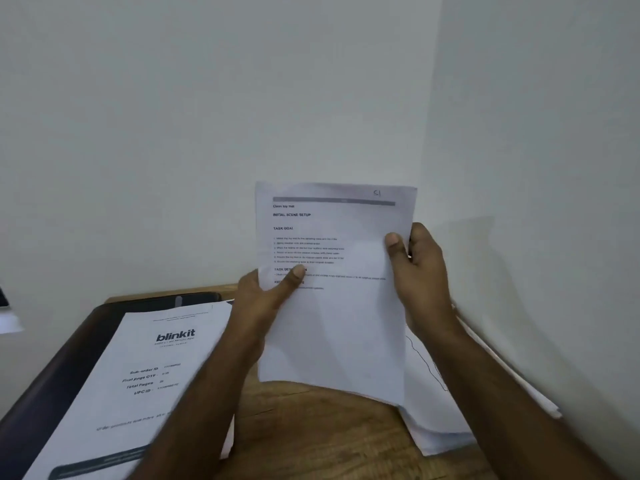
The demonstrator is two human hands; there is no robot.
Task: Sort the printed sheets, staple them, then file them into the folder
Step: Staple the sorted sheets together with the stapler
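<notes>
White printed sheets (334,306) stand upright in front of me, raised above the wooden desk (311,427). I pinch their left edge with my left hand (266,299), thumb across the text, and clasp the right edge with my right hand (420,271). To the left a blinkit cover page (138,375) lies on the dark folder (69,358). More loose papers (436,410) rest on the desk below my right wrist, near the wall (207,116).
</notes>
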